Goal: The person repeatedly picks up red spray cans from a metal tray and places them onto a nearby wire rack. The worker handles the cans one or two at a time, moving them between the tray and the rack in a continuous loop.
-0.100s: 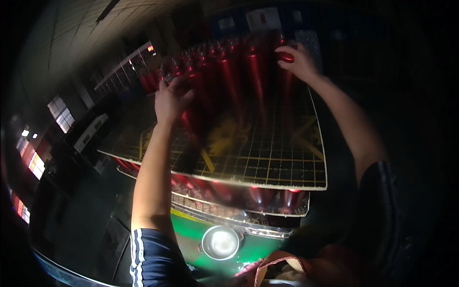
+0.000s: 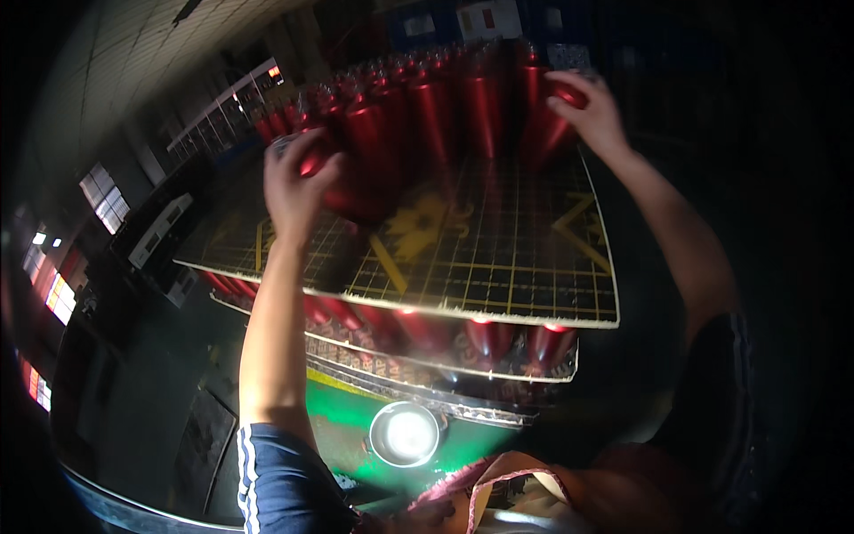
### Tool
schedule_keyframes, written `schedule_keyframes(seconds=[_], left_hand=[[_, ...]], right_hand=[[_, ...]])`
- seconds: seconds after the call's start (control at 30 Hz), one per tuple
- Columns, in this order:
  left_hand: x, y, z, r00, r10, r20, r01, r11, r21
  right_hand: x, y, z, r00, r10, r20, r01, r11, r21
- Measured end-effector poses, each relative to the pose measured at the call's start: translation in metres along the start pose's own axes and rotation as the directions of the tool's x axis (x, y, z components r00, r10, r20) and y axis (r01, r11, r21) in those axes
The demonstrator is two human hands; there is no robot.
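Several rows of glossy red metal bottles (image 2: pixel 434 116) with narrow silvery necks stand on a black board (image 2: pixel 498 276) with a yellow grid. At the left front, my left hand (image 2: pixel 292 191) is closed around the top of a red bottle (image 2: pixel 360 196), whose body tilts and is blurred by motion. Over at the right end of the front row, my right hand (image 2: pixel 602 120) grips another red bottle (image 2: pixel 544 142) near its top, and it leans too. Fingers cover part of both necks.
Beneath the board, more red bottles (image 2: pixel 489 338) stand on a lower board (image 2: pixel 445 365), with further boards stacked below. A round metal pot (image 2: pixel 405 434) sits on the green floor in front. White machine-like boxes (image 2: pixel 160 231) are at the left.
My left hand has shifted left and slightly down with its bottle tilting. The right hand has moved to the right, and its bottle now leans. The board appears slightly higher in view.
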State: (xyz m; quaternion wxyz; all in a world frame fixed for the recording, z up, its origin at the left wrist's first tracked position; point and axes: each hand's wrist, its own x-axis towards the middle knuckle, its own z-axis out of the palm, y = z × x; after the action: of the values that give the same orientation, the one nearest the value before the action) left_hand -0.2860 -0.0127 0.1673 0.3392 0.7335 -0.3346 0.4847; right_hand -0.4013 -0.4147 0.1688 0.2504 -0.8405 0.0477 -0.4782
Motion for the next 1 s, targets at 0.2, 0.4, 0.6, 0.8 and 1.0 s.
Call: schedule_keyframes(seconds=[0.2,0.4,0.6,0.8,1.0], left_hand=[[-0.118,-0.014,-0.143,0.735,-0.674,-0.072,0.423,0.539,-0.728],[-0.308,-0.069,-0.199,0.242,-0.88,0.408,0.418,-0.285,-0.862],[-0.483,-0.128,-0.179,-0.259,-0.708,0.657,0.053,-0.69,-0.722],[-0.579,-0.172,-0.145,-0.211,-0.504,0.837,-0.304,-0.78,-0.547],[-0.575,-0.171,-0.136,0.08,-0.471,0.879,-0.366,-0.834,-0.413]], right_hand=[[-0.123,-0.107,-0.043,0.991,-0.1,0.089,-0.02,0.542,0.84],[-0.271,-0.21,0.079,0.789,0.063,0.611,-0.604,-0.104,0.79],[-0.361,-0.258,0.236,0.368,-0.26,0.893,-0.823,-0.537,0.183],[-0.418,-0.261,0.321,0.16,-0.129,0.979,-0.838,-0.541,0.065],[-0.431,-0.252,0.343,-0.008,-0.066,0.998,-0.801,-0.597,-0.045]])
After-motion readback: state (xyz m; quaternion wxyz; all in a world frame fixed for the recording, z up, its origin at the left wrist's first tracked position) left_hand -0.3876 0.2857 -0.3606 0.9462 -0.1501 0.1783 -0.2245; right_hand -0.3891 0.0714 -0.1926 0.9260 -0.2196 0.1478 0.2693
